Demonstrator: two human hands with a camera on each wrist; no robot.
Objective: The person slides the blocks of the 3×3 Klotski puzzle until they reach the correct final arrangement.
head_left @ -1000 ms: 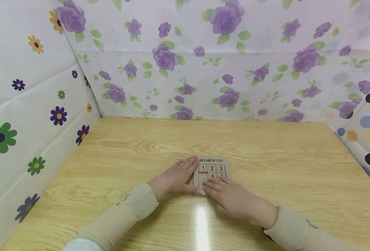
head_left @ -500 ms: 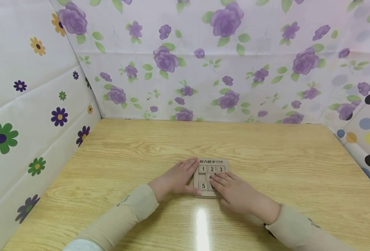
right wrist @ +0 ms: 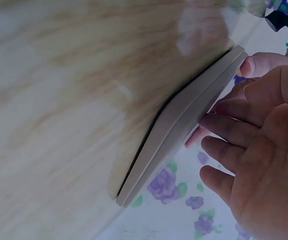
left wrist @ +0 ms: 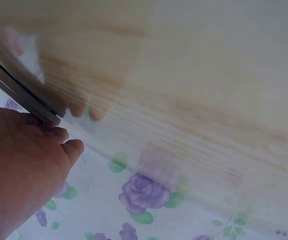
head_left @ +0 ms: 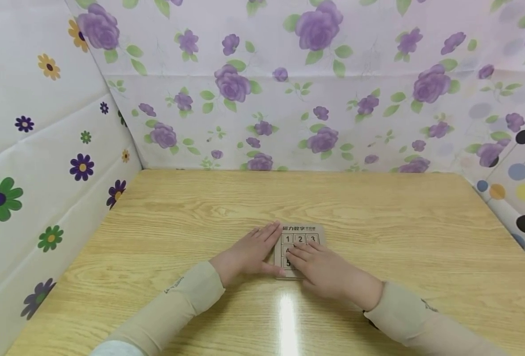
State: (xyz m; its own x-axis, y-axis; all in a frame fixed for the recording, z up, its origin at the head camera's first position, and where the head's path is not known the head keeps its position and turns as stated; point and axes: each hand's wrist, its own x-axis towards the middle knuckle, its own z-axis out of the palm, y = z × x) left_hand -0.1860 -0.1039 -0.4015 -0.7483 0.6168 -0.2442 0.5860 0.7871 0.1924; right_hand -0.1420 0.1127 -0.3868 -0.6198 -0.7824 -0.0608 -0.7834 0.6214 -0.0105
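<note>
A flat number slide puzzle (head_left: 320, 230) lies on the wooden table, with dark lettering along its top strip. Tiles 1, 2 and 3 form the top row, and the tile 4 (head_left: 286, 250) sits at the left of the middle row above the tile 5 (head_left: 287, 264). My left hand (head_left: 251, 251) rests along the puzzle's left edge, its thumb at the lower left corner. Over the middle and lower right lies my right hand (head_left: 327, 270), straight fingertips on the tiles and hiding several of them. The right wrist view shows the puzzle's side edge (right wrist: 184, 117) beyond those fingers.
The wooden table (head_left: 191, 217) extends around the puzzle on every side. A cloth with purple flowers (head_left: 233, 84) hangs behind it, and another flowered cloth (head_left: 58, 163) stands along the left. Light reflects off the tabletop near the front.
My right hand first shifted slightly right, then moved back left over the tiles. The tile 4 has slid left into the gap at the left of the middle row. The left hand stays put.
</note>
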